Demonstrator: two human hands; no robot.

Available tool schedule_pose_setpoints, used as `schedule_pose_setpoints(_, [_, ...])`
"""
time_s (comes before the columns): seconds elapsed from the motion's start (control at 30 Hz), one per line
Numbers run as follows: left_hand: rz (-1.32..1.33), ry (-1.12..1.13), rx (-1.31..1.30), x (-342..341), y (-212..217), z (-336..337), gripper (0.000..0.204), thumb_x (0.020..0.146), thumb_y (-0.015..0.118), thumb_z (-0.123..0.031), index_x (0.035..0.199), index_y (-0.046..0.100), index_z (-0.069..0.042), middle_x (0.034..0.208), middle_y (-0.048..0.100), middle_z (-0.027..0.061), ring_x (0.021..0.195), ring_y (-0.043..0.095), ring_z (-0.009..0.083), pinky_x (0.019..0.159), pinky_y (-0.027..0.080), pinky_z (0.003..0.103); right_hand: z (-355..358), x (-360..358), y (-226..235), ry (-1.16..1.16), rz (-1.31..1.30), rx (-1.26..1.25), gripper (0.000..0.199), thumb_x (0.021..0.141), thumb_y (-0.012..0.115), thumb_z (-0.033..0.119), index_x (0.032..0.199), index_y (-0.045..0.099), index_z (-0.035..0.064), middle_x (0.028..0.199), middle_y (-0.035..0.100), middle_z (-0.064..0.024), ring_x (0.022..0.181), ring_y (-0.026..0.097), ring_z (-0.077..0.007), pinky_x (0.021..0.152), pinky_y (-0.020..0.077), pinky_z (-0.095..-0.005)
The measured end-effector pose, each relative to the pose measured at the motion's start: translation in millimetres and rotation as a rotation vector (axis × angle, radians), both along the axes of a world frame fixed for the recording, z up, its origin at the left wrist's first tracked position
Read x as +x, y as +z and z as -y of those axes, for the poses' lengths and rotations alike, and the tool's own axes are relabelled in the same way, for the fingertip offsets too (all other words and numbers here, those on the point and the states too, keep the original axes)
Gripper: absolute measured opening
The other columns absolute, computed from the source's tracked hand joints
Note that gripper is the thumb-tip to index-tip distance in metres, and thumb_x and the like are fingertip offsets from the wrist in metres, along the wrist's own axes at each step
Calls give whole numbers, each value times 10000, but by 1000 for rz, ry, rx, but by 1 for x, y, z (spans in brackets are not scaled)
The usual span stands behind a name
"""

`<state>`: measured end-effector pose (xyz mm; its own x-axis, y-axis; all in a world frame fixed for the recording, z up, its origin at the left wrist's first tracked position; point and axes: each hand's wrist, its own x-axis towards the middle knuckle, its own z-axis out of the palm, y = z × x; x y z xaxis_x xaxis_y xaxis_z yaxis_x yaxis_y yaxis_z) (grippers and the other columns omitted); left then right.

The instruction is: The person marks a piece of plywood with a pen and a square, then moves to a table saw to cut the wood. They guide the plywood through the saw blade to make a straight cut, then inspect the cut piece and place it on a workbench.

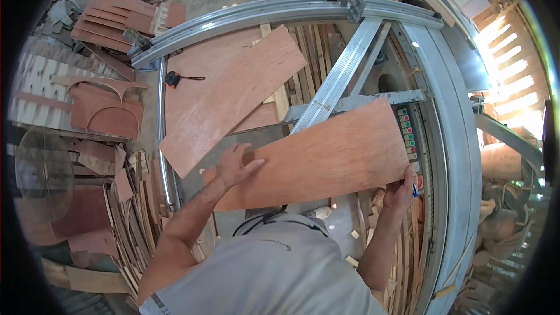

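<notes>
The person has with both hands one long reddish-brown wood panel (326, 154), which lies across the middle of the view, its right end pointing toward 2 o'clock and the left end toward 8 o'clock. The right hand (400, 191), at 4 o'clock, grasps the lower right corner of the panel; a small blue object (415, 190) shows beside its fingers, but its kind I cannot tell. The left hand (234, 166), at 8 o'clock, is set on the left part of the panel near the upper edge, the thumb laid on the face; whether the fingers close under the edge, I cannot tell.

At 11 o'clock a second panel (239, 96) lies slanted upon a larger wood sheet (195, 61). On this same sheet, at 10 o'clock, there is a red-and-black tape measure (172, 79) with its dark strap. A long metal rail (245, 18) passes above them, at 12 o'clock. At 3 o'clock, just beyond the right end of the held panel, stands a column of coloured buttons (408, 134). Many thin wood strips (131, 230) are heaped at 8 o'clock, well apart from the panel.
</notes>
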<state>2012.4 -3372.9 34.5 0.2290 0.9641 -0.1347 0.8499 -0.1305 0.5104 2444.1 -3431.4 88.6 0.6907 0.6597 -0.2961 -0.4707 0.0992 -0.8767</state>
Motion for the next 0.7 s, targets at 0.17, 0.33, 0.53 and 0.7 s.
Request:
schedule_pose_setpoints(0.17, [406, 187, -309, 62, -23, 43, 493, 922, 590, -494, 1097, 639, -36, 889, 668, 149, 856, 645, 263, 790, 492, 378, -36, 63, 38, 264, 4, 166, 273, 1008, 544, 281, 1105, 604, 33, 1075, 666, -79, 958, 652, -179, 788, 543, -341])
schedule_pose_setpoints(0.33, [318, 399, -135, 122, 21, 44, 485, 895, 621, -503, 807, 660, -28, 670, 623, 113, 651, 596, 246, 616, 459, 389, -74, 127, 41, 276, 11, 81, 270, 976, 609, 282, 1092, 603, 38, 984, 669, -71, 822, 666, -135, 665, 548, -284])
schedule_pose_setpoints(0.53, [32, 482, -118, 163, 60, -9, 585, 841, 622, -597, 753, 653, -19, 686, 634, 171, 665, 622, 313, 626, 469, 409, -50, 159, 95, 126, 642, 14, 403, 1003, 554, 236, 1312, 519, -21, 896, 674, -55, 711, 633, -122, 637, 490, -226])
schedule_pose_setpoints(0.7, [25, 459, -44, 236, 57, -76, 626, 836, 605, -625, 742, 651, -8, 680, 623, 180, 649, 596, 317, 618, 454, 432, -9, 154, 187, 447, 1432, 570, 299, 917, 669, 221, 1111, 619, -2, 711, 633, -61, 581, 615, -179, 500, 485, -303])
